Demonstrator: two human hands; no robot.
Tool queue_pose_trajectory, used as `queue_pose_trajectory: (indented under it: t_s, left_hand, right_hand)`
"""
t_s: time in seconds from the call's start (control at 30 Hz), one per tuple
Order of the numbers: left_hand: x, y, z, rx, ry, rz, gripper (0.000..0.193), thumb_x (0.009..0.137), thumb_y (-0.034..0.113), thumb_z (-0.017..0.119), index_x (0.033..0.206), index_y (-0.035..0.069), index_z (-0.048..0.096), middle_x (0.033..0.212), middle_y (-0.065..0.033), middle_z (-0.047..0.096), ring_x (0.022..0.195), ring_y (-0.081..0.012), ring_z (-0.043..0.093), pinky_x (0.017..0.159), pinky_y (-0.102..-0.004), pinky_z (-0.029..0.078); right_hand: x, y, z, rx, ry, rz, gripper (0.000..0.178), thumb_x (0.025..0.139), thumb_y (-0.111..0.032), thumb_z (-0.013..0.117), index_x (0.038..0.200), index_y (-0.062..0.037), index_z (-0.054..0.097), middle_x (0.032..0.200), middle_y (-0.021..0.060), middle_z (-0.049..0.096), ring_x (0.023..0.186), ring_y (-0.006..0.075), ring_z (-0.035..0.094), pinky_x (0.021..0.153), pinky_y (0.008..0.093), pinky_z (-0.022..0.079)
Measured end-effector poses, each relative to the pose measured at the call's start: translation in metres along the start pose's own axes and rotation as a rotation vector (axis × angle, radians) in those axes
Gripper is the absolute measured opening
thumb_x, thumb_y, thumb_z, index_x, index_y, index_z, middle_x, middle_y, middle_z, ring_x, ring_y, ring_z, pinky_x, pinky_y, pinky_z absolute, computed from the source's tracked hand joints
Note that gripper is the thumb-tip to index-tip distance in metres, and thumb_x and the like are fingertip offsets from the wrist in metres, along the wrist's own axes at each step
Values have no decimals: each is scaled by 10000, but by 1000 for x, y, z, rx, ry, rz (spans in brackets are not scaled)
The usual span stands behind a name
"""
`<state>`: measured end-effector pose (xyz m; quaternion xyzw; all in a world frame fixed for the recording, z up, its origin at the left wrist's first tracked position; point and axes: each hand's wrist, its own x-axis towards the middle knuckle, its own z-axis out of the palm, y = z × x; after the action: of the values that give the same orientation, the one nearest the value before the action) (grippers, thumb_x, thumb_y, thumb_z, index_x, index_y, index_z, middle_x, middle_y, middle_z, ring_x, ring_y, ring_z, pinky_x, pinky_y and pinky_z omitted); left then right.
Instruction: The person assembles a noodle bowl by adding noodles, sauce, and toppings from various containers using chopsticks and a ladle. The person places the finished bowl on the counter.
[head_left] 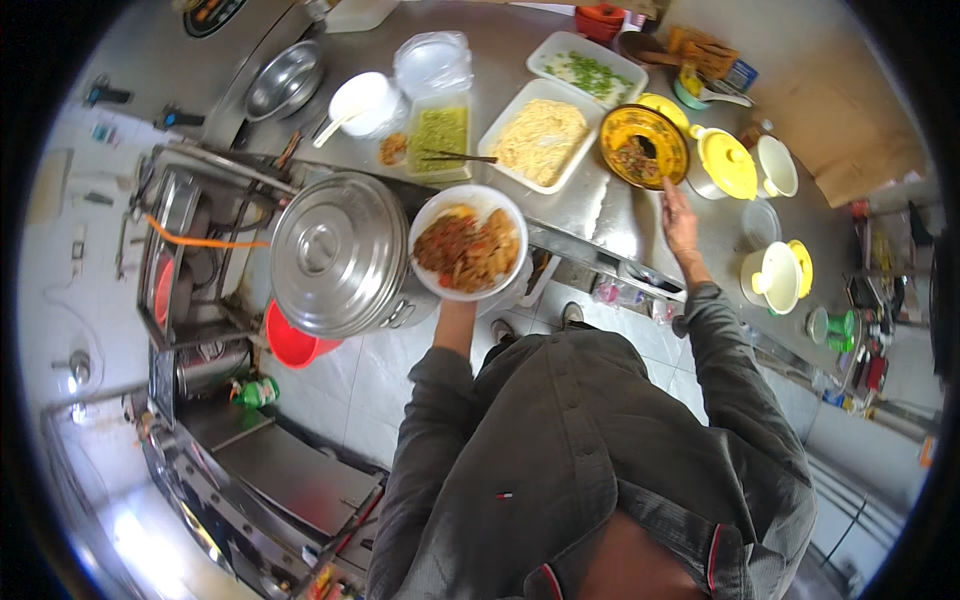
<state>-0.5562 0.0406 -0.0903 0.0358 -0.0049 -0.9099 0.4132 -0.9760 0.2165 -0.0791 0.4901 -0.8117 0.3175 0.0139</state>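
My left hand (456,322) is under a white bowl (468,287) heaped with cooked food in red and brown sauce, and carries it in front of the counter; its fingers are hidden below. At the right, my right hand (680,222) grips the near rim of a round yellow-and-black bowl (678,132), which has some chopped food left around its inside. Left of that bowl stands a white tub of pale yellow shreds (543,140). Dark chopsticks (460,157) lie across a clear container of green chopped food (438,138).
A large lidded steel pot (335,255) stands left of the white bowl. Yellow-lidded pots (727,163) and pale yellow cups (776,278) line the counter's right. A tray of chopped greens (588,70) is behind. A red bucket (297,335) sits on the floor.
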Motion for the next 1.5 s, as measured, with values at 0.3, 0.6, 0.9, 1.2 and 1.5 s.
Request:
queue_pose_trajectory:
  t_s: [0.3,0.6,0.9,1.2,1.5]
  left_hand:
    - [33,-21,13,-36,-55,-41,685,992,599,355,1473,116,424,1480,-150,460,1328,-383,461,1098,-567,405]
    - [8,2,3,-103,-132,56,698,986,610,364,1469,112,432,1472,-157,471,1315,-388,477,1087,-572,418]
    - [-74,43,-17,-113,-76,212,664,998,582,355,1462,114,435,1468,-151,474,1328,-354,462,1099,-541,418]
    - [-149,74,-34,-108,137,352,658,1000,578,355,1463,118,434,1467,-152,473,1328,-352,462,1097,-541,422]
    - [-85,107,-57,-19,79,290,643,1005,559,358,1462,114,433,1470,-149,470,1343,-352,445,1106,-545,408]
  right_hand:
    - [-6,-3,-12,-210,-30,-277,394,924,-111,615,1317,-112,605,1241,184,637,1092,375,629,927,414,522]
    - [-21,-40,-39,-372,-39,-37,586,842,80,505,1416,-35,477,1374,219,527,1226,396,525,1049,420,428]
    - [13,-218,144,1092,-318,714,474,869,-54,725,1294,30,533,1098,45,614,1004,159,598,901,290,506]
    - [121,-317,255,1536,-78,803,75,925,-97,673,947,-45,624,820,34,614,658,133,564,577,262,499]
    - [130,-312,218,1239,-220,656,146,965,-38,567,1076,26,637,890,126,642,681,185,650,576,301,599]
